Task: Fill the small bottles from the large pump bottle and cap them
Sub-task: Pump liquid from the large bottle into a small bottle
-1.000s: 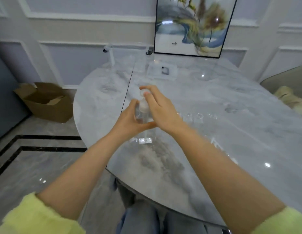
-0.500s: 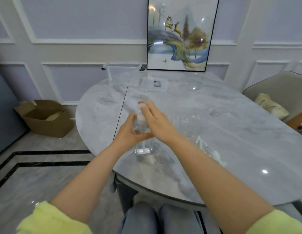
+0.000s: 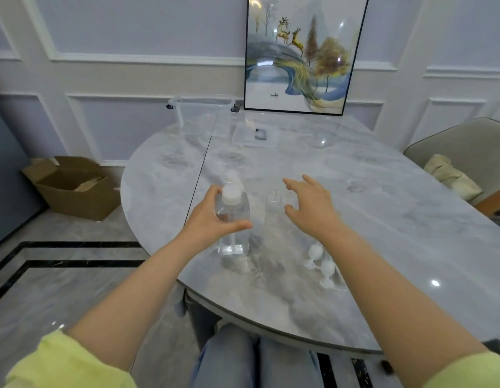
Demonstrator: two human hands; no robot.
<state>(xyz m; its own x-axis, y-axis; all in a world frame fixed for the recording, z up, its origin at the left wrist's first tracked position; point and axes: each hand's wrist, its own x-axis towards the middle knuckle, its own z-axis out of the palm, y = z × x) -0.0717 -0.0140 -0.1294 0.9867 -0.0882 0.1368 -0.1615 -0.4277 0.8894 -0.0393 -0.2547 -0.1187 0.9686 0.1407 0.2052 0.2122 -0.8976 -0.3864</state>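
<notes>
My left hand (image 3: 208, 222) gripped the big bottle (image 3: 232, 219) around its clear body, thumb across the front, holding it upright on the table (image 3: 383, 219) with its white pump top (image 3: 230, 193) just above my fingers. My right hand (image 3: 313, 208) held nothing, fingers spread and loosely bent. A small clear bottle (image 3: 274, 204) stood upright just left of that hand, between it and the big bottle, so the right hand was nearer and, I judged, should take it. Loose white caps (image 3: 321, 264) lay nearer me, beside my right forearm.
</notes>
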